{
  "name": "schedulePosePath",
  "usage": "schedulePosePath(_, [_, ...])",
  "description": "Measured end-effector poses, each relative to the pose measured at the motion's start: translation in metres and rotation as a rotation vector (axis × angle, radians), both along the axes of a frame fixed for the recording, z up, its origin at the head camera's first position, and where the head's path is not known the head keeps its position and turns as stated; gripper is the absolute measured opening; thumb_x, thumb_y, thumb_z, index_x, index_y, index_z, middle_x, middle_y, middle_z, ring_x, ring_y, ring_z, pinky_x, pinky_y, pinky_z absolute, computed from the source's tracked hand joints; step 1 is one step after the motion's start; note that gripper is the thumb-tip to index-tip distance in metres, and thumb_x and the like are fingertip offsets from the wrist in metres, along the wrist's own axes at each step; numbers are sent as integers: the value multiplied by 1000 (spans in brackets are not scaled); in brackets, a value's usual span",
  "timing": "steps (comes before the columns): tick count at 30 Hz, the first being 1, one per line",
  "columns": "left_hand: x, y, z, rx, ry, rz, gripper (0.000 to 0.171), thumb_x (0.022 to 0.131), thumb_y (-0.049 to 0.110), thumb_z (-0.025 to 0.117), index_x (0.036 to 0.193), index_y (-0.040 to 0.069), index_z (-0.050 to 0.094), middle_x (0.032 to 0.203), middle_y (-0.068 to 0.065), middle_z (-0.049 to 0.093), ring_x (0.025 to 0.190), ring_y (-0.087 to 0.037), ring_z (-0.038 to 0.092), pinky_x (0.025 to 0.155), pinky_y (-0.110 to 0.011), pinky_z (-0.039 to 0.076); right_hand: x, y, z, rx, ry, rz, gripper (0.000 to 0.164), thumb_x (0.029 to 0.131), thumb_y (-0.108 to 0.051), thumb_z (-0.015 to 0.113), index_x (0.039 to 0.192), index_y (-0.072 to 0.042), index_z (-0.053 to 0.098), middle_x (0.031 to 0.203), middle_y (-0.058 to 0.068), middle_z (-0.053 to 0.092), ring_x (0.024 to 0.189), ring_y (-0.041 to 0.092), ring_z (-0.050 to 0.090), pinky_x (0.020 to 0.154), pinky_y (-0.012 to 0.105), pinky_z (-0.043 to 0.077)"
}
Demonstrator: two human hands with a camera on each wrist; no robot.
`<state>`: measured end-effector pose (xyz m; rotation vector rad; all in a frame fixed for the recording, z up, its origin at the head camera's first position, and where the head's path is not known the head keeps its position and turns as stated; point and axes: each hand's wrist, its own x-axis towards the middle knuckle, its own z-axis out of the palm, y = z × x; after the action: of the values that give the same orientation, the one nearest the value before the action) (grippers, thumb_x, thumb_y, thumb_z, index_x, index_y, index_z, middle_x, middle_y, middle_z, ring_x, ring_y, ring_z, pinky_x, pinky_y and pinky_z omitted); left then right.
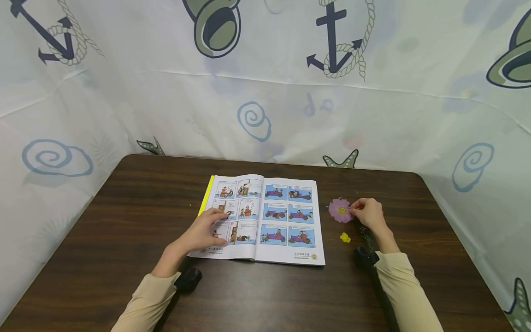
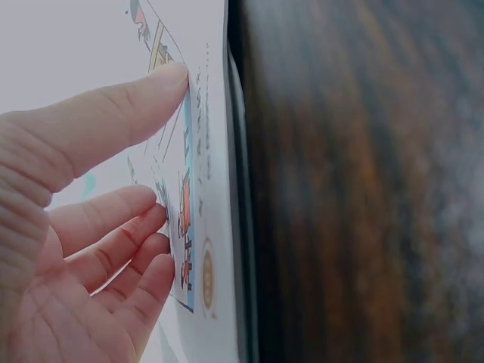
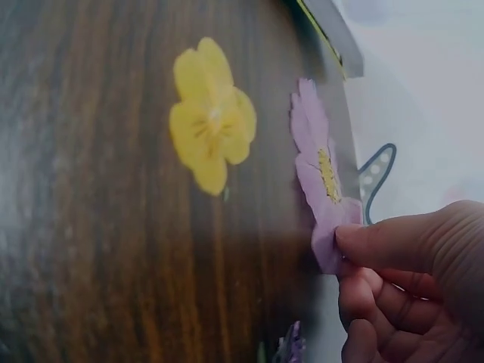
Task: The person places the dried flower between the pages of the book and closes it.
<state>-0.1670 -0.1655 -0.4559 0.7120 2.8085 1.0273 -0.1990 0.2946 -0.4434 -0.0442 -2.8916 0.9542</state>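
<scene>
An open comic book [image 1: 286, 253] lies on the table, its left page under my left hand [image 1: 205, 230]. The fingers and thumb of that hand are spread and rest on the page, as the left wrist view also shows. To the right of the book, my right hand [image 1: 369, 214] pinches a flat purple flower [image 1: 339, 210] by a petal between thumb and fingertips. In the right wrist view the purple flower [image 3: 318, 174] stands edge-on, its yellow centre showing. Just below it lies a small yellow flower [image 1: 345, 237].
A dark sprig [image 1: 366, 235] with small purple blossoms lies by my right wrist, partly covered by it. The brown wooden table [image 1: 257, 295] extends around the book. Behind it hangs a white printed cloth [image 1: 290, 120].
</scene>
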Motion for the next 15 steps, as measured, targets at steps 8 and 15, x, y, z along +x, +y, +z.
schedulePosePath(8, [0, 0, 0, -5, 1, -3, 65, 63, 9, 84, 120, -8, 57, 120, -19, 52, 109, -35, 48, 90, -49, 40, 4, -3, 8, -52, -18, 11, 11, 84, -2, 66, 84, 9, 66, 72, 15, 64, 62, 20, 51, 55, 26, 44])
schedulePosePath(15, [1, 0, 1, -2, -3, -2, 65, 64, 10, 84, 120, -8, 57, 121, -20, 52, 111, -35, 47, 91, -49, 39, 6, -5, 18, -78, -43, 0, 14, 85, -6, 66, 85, 8, 67, 72, 13, 64, 63, 18, 51, 56, 27, 43])
